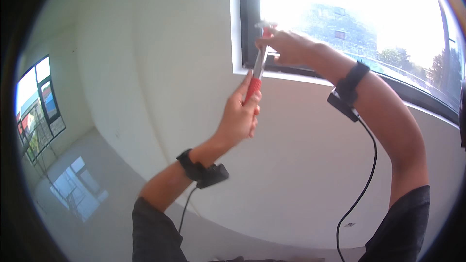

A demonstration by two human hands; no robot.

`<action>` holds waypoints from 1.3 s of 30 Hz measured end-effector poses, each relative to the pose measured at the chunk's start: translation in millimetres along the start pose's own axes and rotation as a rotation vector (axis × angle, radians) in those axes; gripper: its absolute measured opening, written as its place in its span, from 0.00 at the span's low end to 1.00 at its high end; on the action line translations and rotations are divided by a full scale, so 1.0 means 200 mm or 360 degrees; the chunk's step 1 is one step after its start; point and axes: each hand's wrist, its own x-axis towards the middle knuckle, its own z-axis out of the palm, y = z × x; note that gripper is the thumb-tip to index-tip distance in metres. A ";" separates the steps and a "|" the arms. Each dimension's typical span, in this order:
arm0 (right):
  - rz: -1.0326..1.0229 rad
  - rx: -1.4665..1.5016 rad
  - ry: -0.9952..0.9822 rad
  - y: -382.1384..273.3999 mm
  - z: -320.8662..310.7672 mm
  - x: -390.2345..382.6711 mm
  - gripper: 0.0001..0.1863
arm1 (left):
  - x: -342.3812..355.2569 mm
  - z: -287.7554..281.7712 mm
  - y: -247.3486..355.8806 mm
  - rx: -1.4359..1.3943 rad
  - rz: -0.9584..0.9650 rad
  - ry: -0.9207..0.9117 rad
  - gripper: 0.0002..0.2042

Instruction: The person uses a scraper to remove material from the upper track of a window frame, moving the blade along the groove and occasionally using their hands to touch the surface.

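A slim hand tool with a red grip and a silver shaft point(259, 63) slants up at the window's lower left corner. Its upper end has another red part and a short pale crosspiece; the exact kind cannot be made out. My left hand point(239, 116) is closed round the red lower grip. Higher up, my right hand point(286, 46) has its fingers bent round the upper end, close to the dark window frame point(250, 19). Glare from the window point(315, 24) blurs details around those fingertips.
A white wall point(189, 34) runs under and left of the window. Black boxes on straps sit on both wrists, with cables point(373, 165) hanging from them. At far left is another window point(41, 97), reflected in the glossy floor point(116, 165). A wall socket point(349, 225) sits low down.
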 end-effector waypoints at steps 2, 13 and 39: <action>0.0131 -0.0156 0.0017 -0.03 -0.03 0.06 0.23 | 0.05 -0.03 0.01 -0.0114 0.0023 -0.0078 0.31; 0.0545 -0.0688 -0.0043 -0.16 -0.01 0.35 0.23 | 0.21 -0.26 0.03 -0.0717 -0.0057 -0.0462 0.36; 0.0474 -0.1003 -0.0320 -0.08 -0.04 0.38 0.12 | 0.27 -0.26 0.02 -0.0836 -0.0007 -0.0534 0.36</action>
